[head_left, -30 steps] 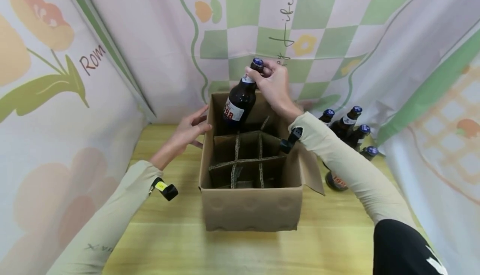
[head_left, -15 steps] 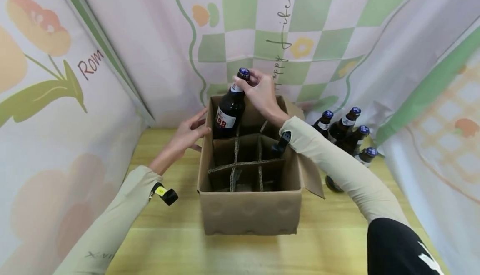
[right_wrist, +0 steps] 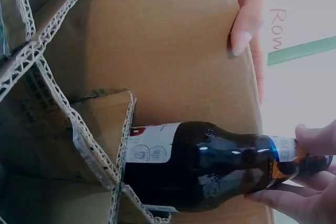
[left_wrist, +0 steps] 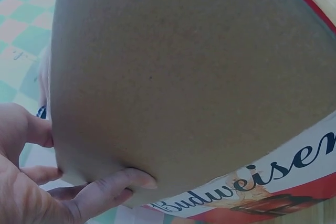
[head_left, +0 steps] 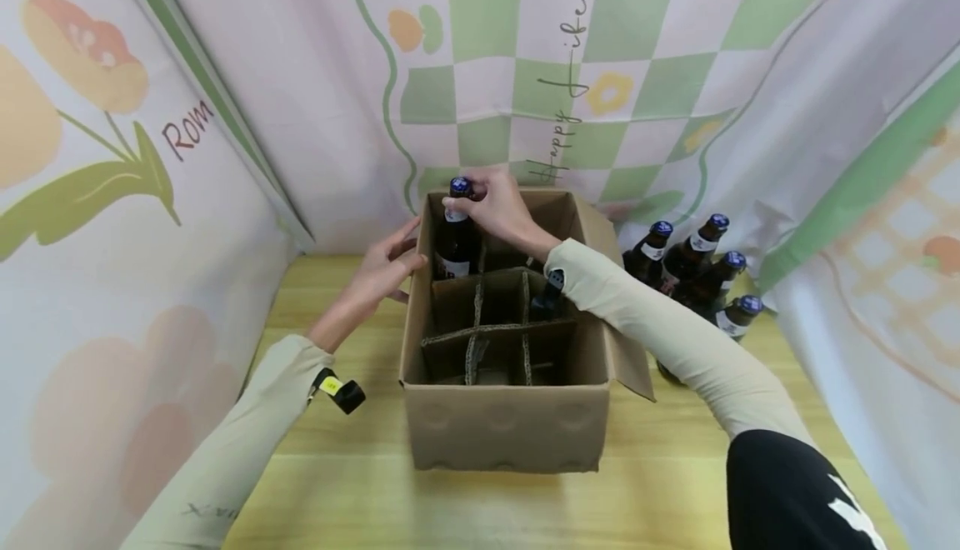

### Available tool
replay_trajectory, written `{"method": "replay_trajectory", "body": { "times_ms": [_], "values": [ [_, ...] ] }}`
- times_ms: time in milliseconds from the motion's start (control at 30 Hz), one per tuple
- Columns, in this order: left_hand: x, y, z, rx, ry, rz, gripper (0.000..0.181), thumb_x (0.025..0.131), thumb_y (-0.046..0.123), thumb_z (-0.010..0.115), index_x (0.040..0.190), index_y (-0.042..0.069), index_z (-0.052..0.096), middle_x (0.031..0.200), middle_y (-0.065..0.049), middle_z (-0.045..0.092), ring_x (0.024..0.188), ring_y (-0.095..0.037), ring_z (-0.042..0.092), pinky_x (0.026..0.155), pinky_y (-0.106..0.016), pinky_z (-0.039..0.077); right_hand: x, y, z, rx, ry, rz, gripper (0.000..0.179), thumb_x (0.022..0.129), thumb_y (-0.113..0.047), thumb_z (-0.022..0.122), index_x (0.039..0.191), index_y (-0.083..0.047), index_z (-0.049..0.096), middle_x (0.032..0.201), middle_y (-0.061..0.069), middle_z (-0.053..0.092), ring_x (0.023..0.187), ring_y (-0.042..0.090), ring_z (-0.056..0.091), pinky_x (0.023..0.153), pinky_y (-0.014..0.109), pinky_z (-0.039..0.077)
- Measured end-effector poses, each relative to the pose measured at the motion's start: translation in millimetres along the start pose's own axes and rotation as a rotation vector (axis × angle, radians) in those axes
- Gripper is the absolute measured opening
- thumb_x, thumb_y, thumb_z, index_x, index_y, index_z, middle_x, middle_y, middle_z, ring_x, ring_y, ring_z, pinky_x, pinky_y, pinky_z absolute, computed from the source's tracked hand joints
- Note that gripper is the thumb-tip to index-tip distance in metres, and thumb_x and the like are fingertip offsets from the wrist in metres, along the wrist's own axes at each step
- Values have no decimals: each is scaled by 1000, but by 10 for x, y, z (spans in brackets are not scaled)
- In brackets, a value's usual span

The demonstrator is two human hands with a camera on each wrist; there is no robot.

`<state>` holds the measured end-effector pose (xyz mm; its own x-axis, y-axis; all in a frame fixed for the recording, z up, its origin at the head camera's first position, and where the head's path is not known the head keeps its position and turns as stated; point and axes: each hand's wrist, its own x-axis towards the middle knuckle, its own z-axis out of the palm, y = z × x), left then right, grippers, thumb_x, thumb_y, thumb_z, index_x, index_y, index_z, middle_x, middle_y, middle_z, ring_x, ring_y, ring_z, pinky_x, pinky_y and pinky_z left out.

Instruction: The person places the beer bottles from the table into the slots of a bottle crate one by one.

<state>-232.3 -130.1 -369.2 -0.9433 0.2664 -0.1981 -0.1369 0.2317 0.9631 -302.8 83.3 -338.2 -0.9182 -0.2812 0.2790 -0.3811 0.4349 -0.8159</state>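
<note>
My right hand (head_left: 498, 204) pinches the neck of a dark beer bottle (head_left: 455, 243) with a blue cap. The bottle stands mostly down inside the back left compartment of a cardboard box (head_left: 506, 425). In the right wrist view the bottle (right_wrist: 210, 166) lies along the box's inner wall, its lower end hidden behind a divider. My left hand (head_left: 378, 271) holds the box's left wall near the back, the thumb tip showing over the rim in the right wrist view. Its fingers (left_wrist: 123, 182) press the brown cardboard flap outside in the left wrist view.
Corrugated dividers (head_left: 477, 329) split the box into several compartments. Several capped beer bottles (head_left: 693, 262) stand right of the box, partly behind my right forearm. A side flap (head_left: 628, 362) sticks out at the box's right. Patterned curtains (head_left: 480, 58) hang behind the wooden table (head_left: 322, 483).
My right hand has moved down and left, lowering the beer bottle from above the box into the back left compartment. My left hand has stayed on the box's left wall.
</note>
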Motion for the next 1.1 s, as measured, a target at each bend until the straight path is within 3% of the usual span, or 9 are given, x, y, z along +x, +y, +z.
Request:
{"method": "replay_trajectory", "body": {
  "times_ms": [100, 233, 400, 600, 800, 1033, 1100],
  "values": [
    [-6, -14, 1, -1, -1, -1, 75, 103, 12, 56, 167, 34, 26, 169, -18, 31, 141, -42, 50, 62, -32, 62, 10, 23, 40, -35, -20, -6, 17, 93, -9, 80, 99, 6, 73, 94, 18, 77, 77, 20, 70, 66, 20, 54],
    [-7, -18, 15, -5, -7, 0, 76, 102, 11, 57, 167, 36, 26, 170, -19, 30, 139, -42, 51, 62, -32, 62, 9, 87, 68, -142, -73, 21, 17, 91, -11, 82, 97, 2, 74, 81, 12, 75, 66, 15, 63, 60, 20, 50],
    [-19, -4, 11, -1, -4, -2, 76, 102, 12, 57, 166, 37, 25, 170, -18, 28, 140, -42, 51, 62, -32, 62, 10, 146, 100, -284, -140, -21, 19, 90, -15, 83, 92, 1, 74, 70, 6, 67, 63, 15, 57, 61, 24, 46],
    [-11, 7, 13, 19, 7, -17, 76, 102, 14, 59, 166, 38, 26, 170, -16, 30, 139, -42, 51, 66, -36, 63, 14, 195, 121, -293, -198, 7, 20, 87, -12, 85, 93, 4, 74, 78, 10, 69, 64, 15, 55, 60, 23, 44],
    [-16, 23, 17, 6, 6, -9, 77, 102, 12, 59, 167, 37, 26, 169, -15, 32, 138, -41, 52, 64, -35, 63, 6, 256, 150, -349, -249, 15, 24, 82, -13, 88, 92, 3, 72, 83, 12, 73, 65, 16, 59, 63, 26, 50],
    [-24, 13, 18, -1, -2, -1, 76, 103, 11, 58, 166, 37, 25, 169, -17, 32, 140, -42, 51, 62, -32, 63, -9, 245, 152, -373, -326, 28, 22, 86, -14, 86, 97, 3, 76, 94, 17, 78, 86, 28, 72, 80, 38, 60],
    [-26, 13, 23, -3, -5, 1, 76, 103, 11, 58, 167, 36, 25, 169, -17, 32, 140, -42, 51, 63, -33, 63, -5, 234, 131, -353, -352, 57, 22, 88, -14, 84, 100, 2, 75, 98, 18, 78, 86, 30, 74, 77, 36, 61]
  ]
}}
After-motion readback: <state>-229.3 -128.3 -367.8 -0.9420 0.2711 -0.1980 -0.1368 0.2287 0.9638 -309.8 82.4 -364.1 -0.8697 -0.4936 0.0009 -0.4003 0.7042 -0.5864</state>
